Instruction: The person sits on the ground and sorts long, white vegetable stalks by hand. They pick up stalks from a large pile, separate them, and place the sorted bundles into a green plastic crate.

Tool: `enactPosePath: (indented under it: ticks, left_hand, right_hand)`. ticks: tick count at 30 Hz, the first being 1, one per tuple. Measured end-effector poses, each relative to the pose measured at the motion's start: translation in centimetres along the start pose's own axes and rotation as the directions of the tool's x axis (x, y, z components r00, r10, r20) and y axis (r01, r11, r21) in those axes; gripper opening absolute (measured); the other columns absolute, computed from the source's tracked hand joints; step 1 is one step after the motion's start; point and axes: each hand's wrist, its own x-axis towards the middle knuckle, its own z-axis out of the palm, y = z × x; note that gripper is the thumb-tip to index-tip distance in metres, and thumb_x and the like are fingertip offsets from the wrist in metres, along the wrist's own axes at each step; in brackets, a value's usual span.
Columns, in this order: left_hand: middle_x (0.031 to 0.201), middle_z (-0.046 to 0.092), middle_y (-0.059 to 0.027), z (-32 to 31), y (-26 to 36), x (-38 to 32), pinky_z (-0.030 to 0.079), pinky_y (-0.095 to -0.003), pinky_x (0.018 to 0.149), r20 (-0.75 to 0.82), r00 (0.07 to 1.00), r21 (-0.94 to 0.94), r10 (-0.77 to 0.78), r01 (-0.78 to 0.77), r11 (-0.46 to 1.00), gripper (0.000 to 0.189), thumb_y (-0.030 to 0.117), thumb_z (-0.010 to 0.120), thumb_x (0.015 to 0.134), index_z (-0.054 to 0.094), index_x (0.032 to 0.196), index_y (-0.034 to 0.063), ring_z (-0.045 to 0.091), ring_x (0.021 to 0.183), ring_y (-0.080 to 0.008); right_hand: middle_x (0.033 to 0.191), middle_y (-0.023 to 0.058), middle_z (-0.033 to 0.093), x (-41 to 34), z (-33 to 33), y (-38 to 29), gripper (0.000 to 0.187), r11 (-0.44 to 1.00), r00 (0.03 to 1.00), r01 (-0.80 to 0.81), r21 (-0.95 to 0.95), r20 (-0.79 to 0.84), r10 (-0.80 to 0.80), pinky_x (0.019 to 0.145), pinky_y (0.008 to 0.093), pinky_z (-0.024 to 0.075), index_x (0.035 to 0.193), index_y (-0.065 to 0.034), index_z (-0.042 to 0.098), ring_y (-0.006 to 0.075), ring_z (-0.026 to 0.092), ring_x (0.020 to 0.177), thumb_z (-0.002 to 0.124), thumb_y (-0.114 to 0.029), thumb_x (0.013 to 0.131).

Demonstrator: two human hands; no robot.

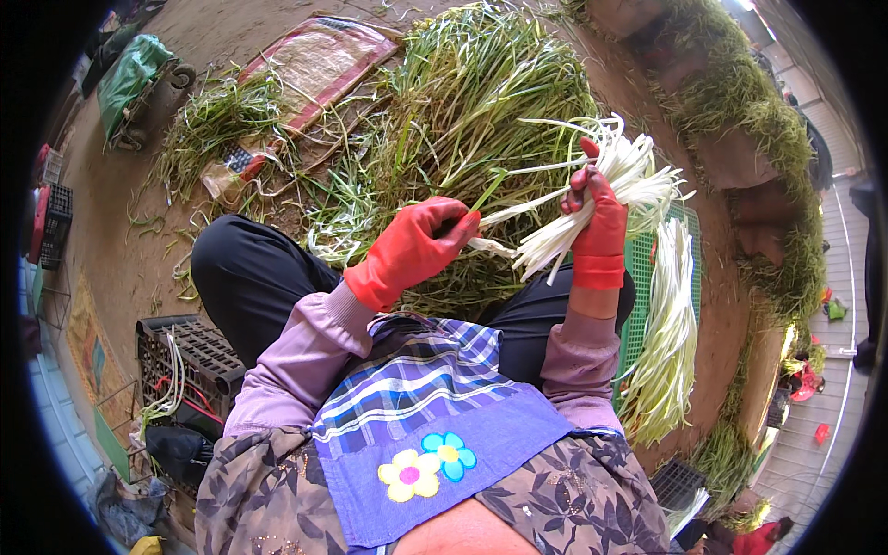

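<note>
My right hand [596, 215], in a red rubber glove, is closed around a bundle of white leafy stalks [628, 166], probably blanched chives. Their cut ends point down and left, and pale leaves hang behind the wrist. My left hand [423, 239], gloved alike, pinches a thin stalk [517, 210] between thumb and fingers, left of the bundle. A green blade [490, 189] sticks up at its fingertips. Below and beyond both hands lies a big heap of green and yellowish stalks [485, 90]. To the right, a sheaf of pale stalks [669, 326] rests on a green plastic crate [635, 277].
A woven sack [326, 66] lies flat beyond a smaller pile of greens [222, 118]. On my left stands a black plastic crate [191, 354]. A cart with a green cover [132, 83] is at the far left. Long heaps of greens [770, 139] line the right side.
</note>
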Motion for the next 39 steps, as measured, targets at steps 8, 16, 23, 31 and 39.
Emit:
enactPosePath:
  ticks: [8, 16, 23, 31, 39]
  left_hand:
    - [0.068, 0.058, -0.0104, -5.1, -6.9, -5.5, 0.045, -0.0363, 0.058, -0.075, 0.975, 0.576, -0.21, 0.214, 0.789, 0.023, 0.024, 0.063, 0.086, 0.063, 0.074, 0.0037, 0.058, 0.063, -0.024]
    - [0.084, 0.064, -0.0134, -3.0, -4.0, -2.0, 0.05, -0.0412, 0.063, -0.007, 0.987, 0.792, 0.16, -0.092, 0.604, 0.036, 0.036, 0.071, 0.076, 0.062, 0.097, 0.0079, 0.063, 0.073, -0.0324]
    - [0.072, 0.063, -0.0072, 5.2, 3.0, 7.5, 0.049, -0.0354, 0.055, 0.187, 0.858, 0.782, 0.478, -0.425, 0.456, 0.031, 0.038, 0.068, 0.08, 0.062, 0.094, 0.011, 0.062, 0.062, -0.0254]
    - [0.058, 0.058, -0.0126, 5.0, 0.2, 8.0, 0.044, -0.0332, 0.045, -0.207, 0.915, 0.527, 0.345, -0.193, 0.828, 0.019, 0.026, 0.059, 0.092, 0.067, 0.091, 0.0084, 0.058, 0.048, -0.0271]
    - [0.061, 0.059, -0.0128, 7.8, 1.3, 6.9, 0.042, -0.035, 0.043, 0.039, 0.977, 0.16, 0.211, -0.214, 0.964, 0.023, 0.023, 0.053, 0.096, 0.056, 0.083, 0.0043, 0.056, 0.048, -0.0242]
  right_hand:
    - [0.077, -0.0028, 0.05, 2.4, -5.2, -4.9, 0.047, 0.992, 0.991, 0.126, -0.001, -0.046, -0.126, 0.059, 0.0233, 0.0382, 0.138, -0.0025, 0.039, 0.0065, 0.042, 0.06, 0.05, -0.02, 0.095]
    - [0.076, -0.0013, 0.054, 1.7, -4.0, -5.0, 0.047, 0.995, 0.995, 0.097, 0.008, 0.01, -0.097, 0.058, 0.0235, 0.0417, 0.135, -0.0011, 0.042, 0.0066, 0.044, 0.059, 0.055, -0.02, 0.094]
    - [0.085, 0.0045, 0.064, 1.5, -2.6, -2.6, 0.038, 1.0, 0.997, -0.011, 0.001, -0.072, 0.011, 0.055, 0.0245, 0.0476, 0.129, -0.0047, 0.051, 0.0074, 0.052, 0.059, 0.056, -0.019, 0.094]
    - [0.096, 0.0082, 0.065, 1.2, -6.4, -2.6, 0.04, 0.999, 0.932, 0.028, 0.016, -0.363, -0.02, 0.055, 0.0231, 0.0457, 0.118, -0.0026, 0.059, 0.007, 0.051, 0.061, 0.062, -0.032, 0.091]
    - [0.082, 0.0028, 0.058, -0.1, -3.3, 0.2, 0.029, 0.982, 0.985, -0.171, -0.084, -0.026, 0.169, 0.054, 0.0237, 0.0438, 0.103, -0.0038, 0.062, 0.0095, 0.05, 0.06, 0.059, -0.031, 0.093]
